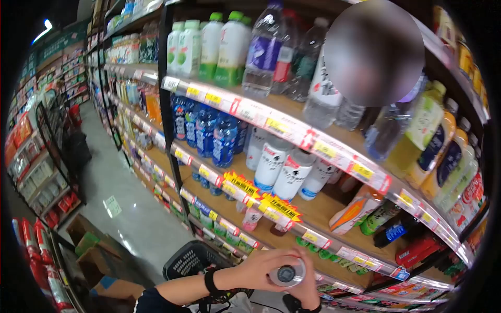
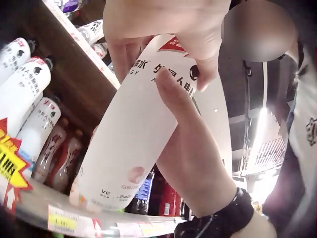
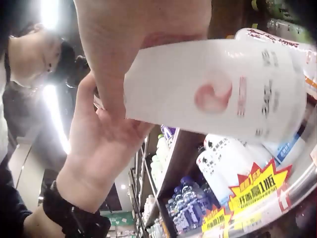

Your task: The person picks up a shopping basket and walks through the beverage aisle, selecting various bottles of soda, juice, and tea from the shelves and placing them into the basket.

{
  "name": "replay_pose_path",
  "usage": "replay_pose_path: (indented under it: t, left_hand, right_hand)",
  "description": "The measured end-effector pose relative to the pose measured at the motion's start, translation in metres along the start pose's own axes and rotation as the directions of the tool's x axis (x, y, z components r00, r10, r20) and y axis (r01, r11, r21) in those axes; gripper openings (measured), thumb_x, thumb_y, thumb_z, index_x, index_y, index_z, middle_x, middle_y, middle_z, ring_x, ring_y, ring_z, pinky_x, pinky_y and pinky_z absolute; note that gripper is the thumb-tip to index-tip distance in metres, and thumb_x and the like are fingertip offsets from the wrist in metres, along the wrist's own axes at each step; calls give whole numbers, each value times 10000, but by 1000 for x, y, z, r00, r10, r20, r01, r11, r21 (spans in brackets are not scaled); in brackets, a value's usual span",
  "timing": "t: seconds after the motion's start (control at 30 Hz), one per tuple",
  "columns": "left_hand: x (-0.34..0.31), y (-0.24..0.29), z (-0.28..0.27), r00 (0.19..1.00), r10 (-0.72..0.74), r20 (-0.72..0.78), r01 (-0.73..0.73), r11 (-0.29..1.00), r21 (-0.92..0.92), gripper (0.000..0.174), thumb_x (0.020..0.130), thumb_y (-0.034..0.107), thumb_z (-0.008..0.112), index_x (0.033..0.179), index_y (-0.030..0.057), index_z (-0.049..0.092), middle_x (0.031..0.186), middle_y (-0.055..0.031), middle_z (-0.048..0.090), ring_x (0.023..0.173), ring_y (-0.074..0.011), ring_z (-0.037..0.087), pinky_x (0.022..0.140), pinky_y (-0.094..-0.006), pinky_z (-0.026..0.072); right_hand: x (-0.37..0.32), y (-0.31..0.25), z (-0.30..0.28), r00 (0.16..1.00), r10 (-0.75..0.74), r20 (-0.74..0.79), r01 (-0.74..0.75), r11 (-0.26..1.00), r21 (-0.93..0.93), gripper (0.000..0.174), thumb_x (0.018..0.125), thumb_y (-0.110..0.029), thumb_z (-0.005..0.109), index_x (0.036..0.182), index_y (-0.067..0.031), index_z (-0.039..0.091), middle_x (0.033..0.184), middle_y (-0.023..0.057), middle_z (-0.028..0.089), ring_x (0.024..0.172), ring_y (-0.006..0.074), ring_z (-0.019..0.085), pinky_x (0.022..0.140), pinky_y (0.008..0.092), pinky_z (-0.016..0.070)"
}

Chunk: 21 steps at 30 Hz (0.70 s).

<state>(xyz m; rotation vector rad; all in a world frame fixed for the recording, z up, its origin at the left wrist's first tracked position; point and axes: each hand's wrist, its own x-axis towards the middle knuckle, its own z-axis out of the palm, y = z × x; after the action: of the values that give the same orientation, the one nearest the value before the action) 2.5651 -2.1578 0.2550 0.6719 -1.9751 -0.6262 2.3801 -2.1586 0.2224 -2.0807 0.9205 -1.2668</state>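
A white bottle with a dark cap (image 1: 286, 273) stands upright between both hands in front of the shelf. My left hand (image 1: 257, 268) grips it near the top from the left, a black band round that wrist. From the other side my right hand (image 1: 309, 284) holds the same bottle, its thumb (image 2: 173, 91) lying across the label in the left wrist view. Black characters and a small pink picture mark the bottle's white label (image 3: 198, 89). Similar white bottles (image 1: 293, 175) stand on the middle shelf, just beyond the hands.
Long store shelves (image 1: 240, 107) carry rows of drinks, with price tags along their edges. A black basket (image 1: 190, 255) is below, left of the hands. Cardboard boxes (image 1: 117, 289) and red packages (image 1: 31, 242) stand across the grey aisle floor (image 1: 130, 208).
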Motion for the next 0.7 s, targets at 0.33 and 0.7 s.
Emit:
replay_pose_path:
  t: [0.33,0.7]
  left_hand:
    - [-254,-160,40,866,-374,331,372,925,71,608,635,206,749,1187,132,505,1207,-116,520,1079,-338,535,913,-396,456]
    - [-484,-270,171,748,-619,240,531,775,344,490,745,180,567,1192,8,466,1162,-133,511,1119,-318,496,1011,-375,362]
  right_hand:
    - [-182,123,207,150,757,637,-959,-46,280,495,817,-225,648,1237,-59,445,1111,82,563,1063,228,562,848,349,467]
    - [-305,289,360,-588,481,650,-668,-742,-55,396,845,-443,581,1096,-136,589,1000,66,634,972,223,596,813,412,485]
